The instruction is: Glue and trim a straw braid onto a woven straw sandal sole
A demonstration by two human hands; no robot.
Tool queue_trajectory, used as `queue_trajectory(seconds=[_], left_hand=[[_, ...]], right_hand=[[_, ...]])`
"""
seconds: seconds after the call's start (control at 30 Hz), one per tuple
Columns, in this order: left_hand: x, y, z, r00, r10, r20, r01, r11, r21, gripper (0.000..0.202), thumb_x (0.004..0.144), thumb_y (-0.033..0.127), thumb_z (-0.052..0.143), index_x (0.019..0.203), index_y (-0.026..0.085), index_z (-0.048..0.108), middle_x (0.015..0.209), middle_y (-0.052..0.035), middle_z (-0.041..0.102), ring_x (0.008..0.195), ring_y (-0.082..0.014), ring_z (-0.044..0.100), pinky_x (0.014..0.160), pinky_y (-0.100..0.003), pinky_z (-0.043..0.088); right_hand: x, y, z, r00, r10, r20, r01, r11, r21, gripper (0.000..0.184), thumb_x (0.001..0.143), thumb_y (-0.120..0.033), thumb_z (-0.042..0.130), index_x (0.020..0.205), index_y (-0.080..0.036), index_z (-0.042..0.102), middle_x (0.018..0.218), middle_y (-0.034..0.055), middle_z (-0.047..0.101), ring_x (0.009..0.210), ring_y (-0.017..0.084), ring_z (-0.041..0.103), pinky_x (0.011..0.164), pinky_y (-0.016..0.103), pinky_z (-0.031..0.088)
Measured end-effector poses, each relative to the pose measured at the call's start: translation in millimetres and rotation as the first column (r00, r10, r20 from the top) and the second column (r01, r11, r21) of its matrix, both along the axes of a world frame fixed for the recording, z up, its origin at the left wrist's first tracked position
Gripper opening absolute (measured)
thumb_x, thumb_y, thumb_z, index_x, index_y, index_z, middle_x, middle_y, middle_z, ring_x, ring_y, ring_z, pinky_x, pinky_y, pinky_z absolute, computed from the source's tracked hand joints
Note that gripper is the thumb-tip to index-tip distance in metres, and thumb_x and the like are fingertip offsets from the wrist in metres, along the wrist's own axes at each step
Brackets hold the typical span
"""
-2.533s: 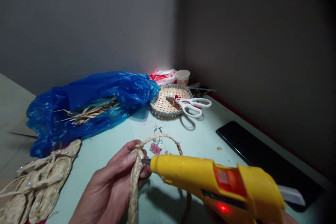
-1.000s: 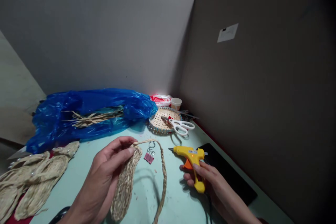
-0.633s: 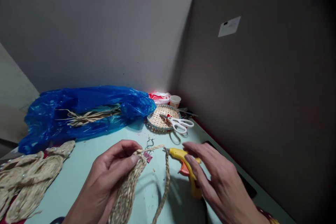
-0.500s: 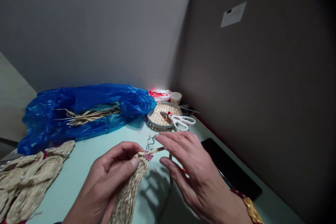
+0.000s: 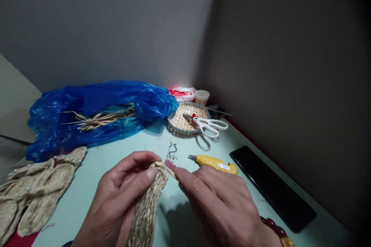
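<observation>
My left hand [image 5: 121, 191] is closed around a woven straw sole [image 5: 148, 208], thumb pressed on its front face near the top end. A thin straw strand [image 5: 171, 171] runs from that top end toward my right. My right hand [image 5: 222, 200] pinches the strand between thumb and forefinger; the thumb is mostly hidden under the hand. Just behind the strand lies a pink binder clip [image 5: 170, 163] on the table. A yellow hot glue gun [image 5: 214, 162] rests beyond my right hand, its nozzle pointing left.
Finished straw slippers [image 5: 48, 197] with beads lie at left. Behind stands a blue plastic bag [image 5: 116, 96] with loose straw [image 5: 98, 119]. White-handled scissors [image 5: 211, 126] rest on a round bamboo tray [image 5: 181, 129], near a paper cup [image 5: 202, 97]. A black phone-like slab [image 5: 272, 187] lies at right.
My right hand has come down and closed on the strand, pulling it down to the right; before, its fingers were spread. The glue gun has come into sight. The view has tilted down.
</observation>
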State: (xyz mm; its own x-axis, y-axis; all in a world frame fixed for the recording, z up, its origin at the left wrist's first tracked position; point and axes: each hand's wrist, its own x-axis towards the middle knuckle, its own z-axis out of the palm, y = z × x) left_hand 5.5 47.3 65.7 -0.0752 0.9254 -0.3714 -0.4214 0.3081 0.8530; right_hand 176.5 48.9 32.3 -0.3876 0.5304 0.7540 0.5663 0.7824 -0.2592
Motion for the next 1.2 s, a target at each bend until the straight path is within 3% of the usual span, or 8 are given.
queue_trajectory(seconds=[0.2,0.37,0.53,0.73,0.93,1.2], left_hand=[[-1,1,-6.3,1.000,0.027,0.003,-0.027,1.000,0.014,0.029,0.056,0.019,0.090,0.081,0.019,0.076,0.068,-0.0031,0.072,0.060,-0.0151,0.066,0.058,-0.021,0.057],[-2,1,-12.1,0.999,0.037,0.014,-0.037,0.999,0.006,0.031,0.054,0.019,0.091,0.082,0.020,0.077,0.067,-0.0031,0.072,0.060,-0.0167,0.068,0.056,-0.022,0.058],[-2,1,-13.8,0.999,0.049,-0.003,-0.049,0.998,0.035,0.029,0.057,0.018,0.090,0.082,0.020,0.075,0.071,-0.0030,0.074,0.060,-0.0146,0.068,0.057,-0.019,0.058],[-3,3,-20.5,0.997,0.060,-0.040,-0.056,0.994,0.089,0.030,0.060,0.020,0.089,0.085,0.021,0.073,0.072,-0.0001,0.070,0.060,-0.0131,0.065,0.055,-0.018,0.056],[0,2,-22.2,0.996,0.085,-0.042,-0.079,0.989,0.123,0.028,0.063,0.022,0.087,0.087,0.023,0.071,0.070,0.0013,0.067,0.059,-0.0112,0.061,0.055,-0.017,0.054],[3,-1,-25.5,0.992,0.124,-0.039,-0.117,0.982,0.147,0.027,0.067,0.026,0.085,0.087,0.023,0.068,0.074,0.0024,0.065,0.065,-0.0108,0.059,0.059,-0.015,0.052]], right_hand=[[-5,-4,-4.5,0.999,-0.007,-0.049,0.007,1.000,0.000,0.028,0.096,-0.012,0.045,0.109,-0.001,0.068,0.060,0.0041,0.058,0.053,0.016,0.049,0.046,0.028,0.037],[-10,-8,-3.3,0.998,-0.049,-0.037,0.048,0.998,-0.030,0.025,0.089,-0.006,0.052,0.105,-0.002,0.070,0.061,0.0051,0.061,0.051,0.017,0.052,0.045,0.029,0.047],[-16,-10,-6.0,0.995,-0.088,-0.050,0.087,0.996,-0.009,0.024,0.088,-0.007,0.052,0.103,-0.002,0.070,0.061,0.0055,0.062,0.050,0.017,0.053,0.042,0.030,0.047],[-17,-12,-12.4,0.997,-0.079,-0.009,0.078,0.996,-0.035,0.026,0.087,-0.006,0.056,0.111,-0.006,0.066,0.069,0.0035,0.065,0.056,0.017,0.056,0.047,0.030,0.045],[-23,-14,-10.4,0.996,-0.089,-0.024,0.089,0.996,0.001,0.026,0.088,-0.005,0.054,0.110,-0.001,0.067,0.068,0.0055,0.067,0.053,0.017,0.056,0.041,0.032,0.042],[-24,-15,-22.6,0.994,-0.061,0.088,0.059,0.998,0.023,0.038,0.091,-0.005,0.049,0.127,0.002,0.056,0.087,0.0122,0.074,0.063,0.018,0.065,0.050,0.030,0.055]])
